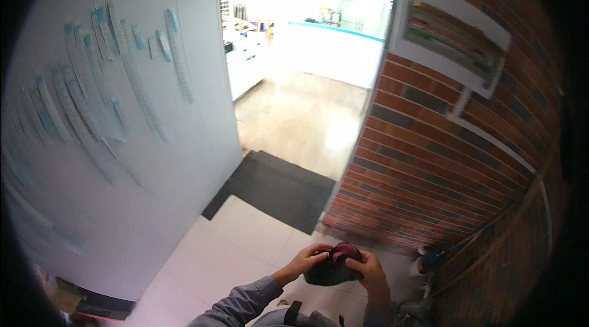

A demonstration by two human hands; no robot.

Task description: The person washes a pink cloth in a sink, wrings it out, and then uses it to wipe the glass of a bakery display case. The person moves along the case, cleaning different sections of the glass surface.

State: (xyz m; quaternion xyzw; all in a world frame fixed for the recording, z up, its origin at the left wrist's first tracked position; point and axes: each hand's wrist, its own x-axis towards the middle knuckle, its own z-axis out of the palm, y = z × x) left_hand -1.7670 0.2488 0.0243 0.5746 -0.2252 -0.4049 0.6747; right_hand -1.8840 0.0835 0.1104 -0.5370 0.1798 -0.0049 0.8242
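Both of my hands hold a dark cloth item with a dark red inside, possibly a cap or pouch (327,272), low in front of my body. My left hand (309,260) grips its left edge, with thumb and fingers at the rim. On the opposite side, my right hand (372,272) has its thumb over the edge beside the red lining. The item hangs above the pale tiled floor. Grey sleeves cover my forearms, and what is inside the item cannot be made out.
A dark floor mat (280,191) lies in the open doorway to a bright room with a white counter (331,53). Long paper strips (133,74) are taped to the left wall. On the right stands a brick wall (400,143) with a framed panel (453,35) and pipes low down.
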